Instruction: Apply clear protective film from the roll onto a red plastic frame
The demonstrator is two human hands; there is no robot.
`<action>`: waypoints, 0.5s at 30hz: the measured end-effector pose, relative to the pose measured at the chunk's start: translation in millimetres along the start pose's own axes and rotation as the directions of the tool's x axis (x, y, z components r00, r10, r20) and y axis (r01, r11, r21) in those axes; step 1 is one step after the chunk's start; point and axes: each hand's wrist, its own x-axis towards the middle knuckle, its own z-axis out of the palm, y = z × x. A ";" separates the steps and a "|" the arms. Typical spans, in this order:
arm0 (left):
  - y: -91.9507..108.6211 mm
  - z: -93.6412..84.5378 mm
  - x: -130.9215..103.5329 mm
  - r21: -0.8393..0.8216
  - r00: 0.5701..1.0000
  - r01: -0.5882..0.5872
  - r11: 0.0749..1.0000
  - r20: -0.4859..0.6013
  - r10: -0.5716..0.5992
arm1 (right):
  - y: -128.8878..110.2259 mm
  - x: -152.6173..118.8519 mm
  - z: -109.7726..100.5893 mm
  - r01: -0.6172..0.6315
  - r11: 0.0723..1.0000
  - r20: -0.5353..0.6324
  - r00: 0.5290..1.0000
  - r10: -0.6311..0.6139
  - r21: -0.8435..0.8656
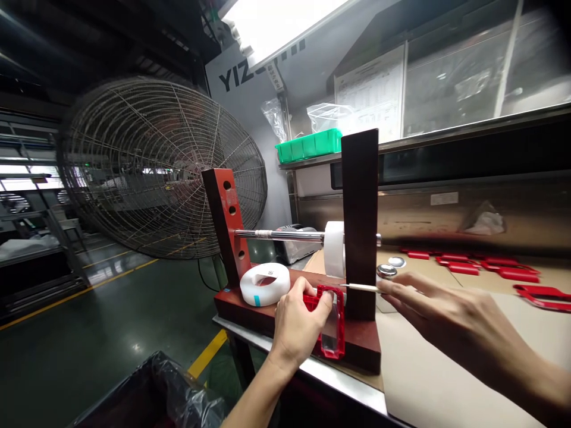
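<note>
My left hand is closed on a red plastic frame with a clear window-like middle, thumb on its face. The frame is upright in front of the dark red wooden stand. In my right hand is a thin pick-like tool with a pale handle. Its slim metal tip points left, at the frame's upper right edge; whether it touches cannot be made out. A white roll of film or tape lies on the stand's base beside my left hand.
A metal rod crosses the stand, carrying another white roll. Several red plastic parts lie on the cardboard-covered bench at right. Two round metal pieces, one a silver disc, sit near my right fingers. A large fan stands behind; a black-lined bin is below.
</note>
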 end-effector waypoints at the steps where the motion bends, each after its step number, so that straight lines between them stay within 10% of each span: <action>1: 0.8 -0.4 -0.1 -0.001 1.000 0.000 1.000 0.003 0.000 | -0.8 -1.1 1.6 -0.013 1.000 0.014 1.000 0.013 -0.005; 15: 1.8 0.1 -1.2 0.005 1.000 0.009 1.000 0.010 -0.009 | -9.4 16.6 -1.0 0.033 0.999 0.073 0.997 -0.035 0.032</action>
